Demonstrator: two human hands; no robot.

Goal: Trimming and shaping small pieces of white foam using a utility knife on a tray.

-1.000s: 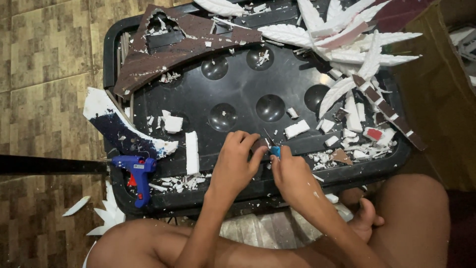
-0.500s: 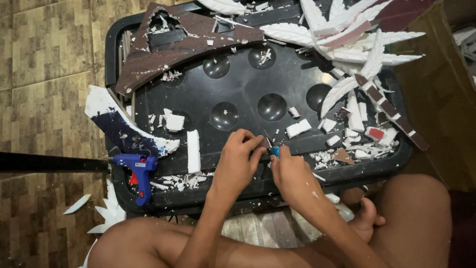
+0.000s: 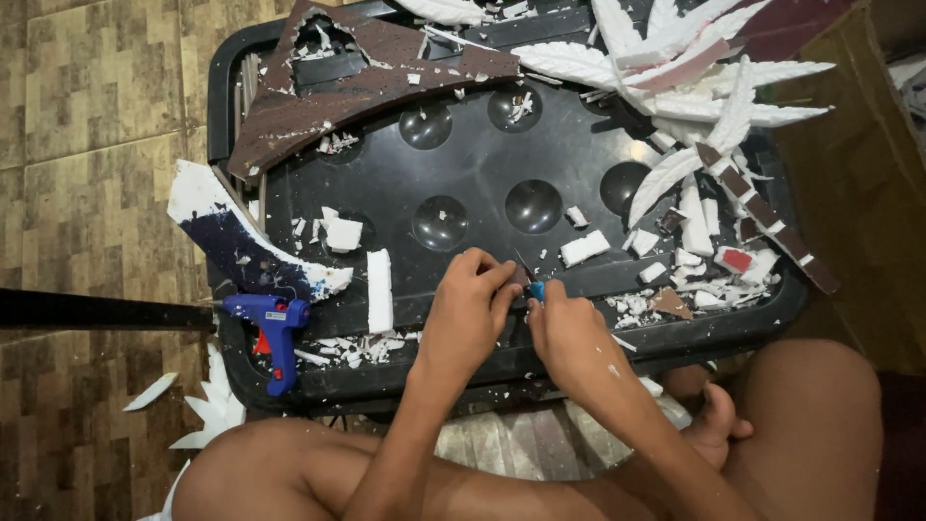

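My left hand (image 3: 470, 309) and my right hand (image 3: 571, 333) meet over the near side of a black plastic tray (image 3: 482, 145) with round dimples. The left fingers pinch a small dark brown foam piece (image 3: 519, 278). The right hand grips a blue-handled cutter (image 3: 536, 288), whose thin blade points up against that piece. White foam blocks lie close by: a long strip (image 3: 379, 290) to the left and a short block (image 3: 585, 248) beyond the hands.
A blue glue gun (image 3: 275, 324) lies at the tray's near left corner beside a dark rod (image 3: 96, 311). Brown foam shapes (image 3: 338, 87) and white leaf-shaped foam cuttings (image 3: 694, 87) cover the far side. Foam scraps litter the tray and tiled floor (image 3: 87, 145). My bare legs sit below.
The hands stay together at the same spot; the fingers have shifted slightly on the small piece. Nothing else has moved.
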